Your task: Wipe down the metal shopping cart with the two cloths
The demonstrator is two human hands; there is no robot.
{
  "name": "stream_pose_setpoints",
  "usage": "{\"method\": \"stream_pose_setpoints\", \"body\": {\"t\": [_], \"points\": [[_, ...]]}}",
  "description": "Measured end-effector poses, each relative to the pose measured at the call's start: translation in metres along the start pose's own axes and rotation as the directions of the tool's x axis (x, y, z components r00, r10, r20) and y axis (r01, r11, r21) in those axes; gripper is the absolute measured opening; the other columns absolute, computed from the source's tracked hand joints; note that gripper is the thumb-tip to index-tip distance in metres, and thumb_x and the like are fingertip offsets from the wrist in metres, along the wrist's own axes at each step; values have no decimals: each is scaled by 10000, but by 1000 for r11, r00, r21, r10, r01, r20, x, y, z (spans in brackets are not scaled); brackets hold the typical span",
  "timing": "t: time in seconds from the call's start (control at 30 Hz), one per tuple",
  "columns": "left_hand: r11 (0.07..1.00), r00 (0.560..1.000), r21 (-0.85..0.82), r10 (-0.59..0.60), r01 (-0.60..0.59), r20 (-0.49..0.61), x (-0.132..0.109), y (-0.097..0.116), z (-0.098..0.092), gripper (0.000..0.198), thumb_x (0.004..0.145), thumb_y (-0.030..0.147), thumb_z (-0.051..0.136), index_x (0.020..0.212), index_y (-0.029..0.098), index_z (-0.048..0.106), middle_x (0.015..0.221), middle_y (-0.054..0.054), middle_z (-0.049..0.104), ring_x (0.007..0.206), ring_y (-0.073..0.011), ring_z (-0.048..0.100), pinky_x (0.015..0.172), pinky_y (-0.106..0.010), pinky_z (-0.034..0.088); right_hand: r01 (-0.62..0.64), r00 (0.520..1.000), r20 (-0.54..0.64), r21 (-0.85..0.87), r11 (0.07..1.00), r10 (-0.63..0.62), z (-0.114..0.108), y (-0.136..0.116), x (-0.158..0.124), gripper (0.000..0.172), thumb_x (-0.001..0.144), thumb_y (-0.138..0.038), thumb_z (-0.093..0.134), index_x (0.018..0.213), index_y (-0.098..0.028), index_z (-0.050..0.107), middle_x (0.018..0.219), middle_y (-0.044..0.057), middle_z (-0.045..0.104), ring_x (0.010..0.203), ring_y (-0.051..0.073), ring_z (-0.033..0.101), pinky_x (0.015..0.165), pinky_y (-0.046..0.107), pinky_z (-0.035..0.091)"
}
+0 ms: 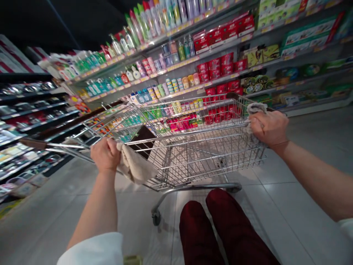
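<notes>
A metal wire shopping cart stands sideways in front of me. My left hand is closed at its upper rail near the handle end, with a beige cloth hanging from the fist over the side. At the far right corner my right hand is closed around a grey cloth, against the cart's rim. A dark brown panel sits inside the cart at the left. The brown handle grip sticks out to the left.
Shelves behind the cart hold bottles, cans and red boxes. Another rack with packaged goods runs along the left. Below are a cart wheel, my knees in dark red trousers and the tiled floor.
</notes>
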State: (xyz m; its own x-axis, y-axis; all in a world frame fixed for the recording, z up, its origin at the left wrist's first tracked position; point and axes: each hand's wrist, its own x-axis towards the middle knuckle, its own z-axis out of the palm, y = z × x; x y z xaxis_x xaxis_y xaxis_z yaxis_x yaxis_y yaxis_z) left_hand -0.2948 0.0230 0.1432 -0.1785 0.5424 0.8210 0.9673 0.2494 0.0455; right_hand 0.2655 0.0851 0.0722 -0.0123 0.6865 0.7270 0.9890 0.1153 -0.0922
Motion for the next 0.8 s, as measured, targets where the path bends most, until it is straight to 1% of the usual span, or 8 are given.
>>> {"method": "stream_pose_setpoints", "body": {"t": [0.13, 0.27, 0.37, 0.43, 0.53, 0.63, 0.7, 0.8], "points": [[1000, 1000, 4, -26, 26, -17, 1, -6, 0, 291, 940, 317, 284, 686, 239, 404, 705, -60, 544, 762, -250, 543, 741, -384, 332, -36, 999, -16, 5, 999, 36, 3, -2, -1, 386, 904, -359, 384, 905, -128, 693, 823, 143, 622, 787, 198, 440, 820, 360, 250], [998, 999, 31, -46, 47, -27, 0, 4, -1, 319, 934, 319, 276, 720, 226, 494, 718, -84, 591, 747, -264, 554, 738, -390, 325, -110, 992, -69, -24, 994, 108, 5, -13, -1, 423, 939, -346, 327, 893, -112, 676, 803, 141, 618, 776, 192, 430, 826, 362, 237], [999, 999, 26, -18, 18, -27, -7, 29, -1, 348, 941, 318, 271, 726, 219, 527, 700, -92, 601, 723, -263, 547, 742, -388, 319, -153, 984, -97, -29, 988, 150, 2, -29, -2, 438, 963, -326, 294, 862, -112, 662, 786, 136, 629, 745, 182, 424, 814, 363, 224], [1000, 999, -9, 22, -23, -29, -15, 60, 0, 364, 953, 321, 273, 715, 220, 530, 688, -93, 608, 715, -259, 544, 751, -387, 316, -142, 984, -108, -17, 990, 140, -2, -46, -3, 407, 962, -324, 322, 851, -125, 659, 774, 127, 637, 734, 183, 430, 800, 359, 218], [995, 998, -83, 54, -57, -41, -29, 117, 2, 383, 972, 319, 276, 725, 222, 552, 689, -93, 620, 731, -259, 551, 766, -388, 307, -66, 988, -136, 29, 997, 70, -9, -90, -4, 349, 957, -351, 381, 874, -168, 667, 760, 94, 643, 736, 193, 450, 779, 353, 216], [986, 997, -151, 60, -65, -40, -39, 164, 1, 399, 984, 319, 279, 726, 221, 568, 678, -93, 619, 731, -258, 552, 762, -391, 295, 18, 988, -155, 111, 994, -1, -13, -155, -4, 359, 978, -373, 361, 902, -204, 668, 775, 72, 649, 749, 205, 467, 769, 361, 215], [983, 997, -169, 72, -77, -35, -42, 180, -2, 407, 988, 320, 286, 714, 220, 569, 676, -97, 620, 730, -260, 551, 752, -392, 286, 82, 986, -159, 202, 976, -50, -14, -201, -3, 386, 996, -387, 328, 916, -221, 667, 810, 66, 655, 777, 214, 484, 781, 367, 222], [981, 994, -160, 102, -108, -41, -43, 184, -4, 423, 1000, 322, 275, 712, 218, 568, 671, -101, 624, 719, -259, 547, 729, -387, 270, 133, 984, -153, 307, 942, -89, -13, -249, -1, 416, 1011, -391, 300, 924, -229, 672, 817, 66, 661, 809, 221, 506, 809, 373, 232]]}}
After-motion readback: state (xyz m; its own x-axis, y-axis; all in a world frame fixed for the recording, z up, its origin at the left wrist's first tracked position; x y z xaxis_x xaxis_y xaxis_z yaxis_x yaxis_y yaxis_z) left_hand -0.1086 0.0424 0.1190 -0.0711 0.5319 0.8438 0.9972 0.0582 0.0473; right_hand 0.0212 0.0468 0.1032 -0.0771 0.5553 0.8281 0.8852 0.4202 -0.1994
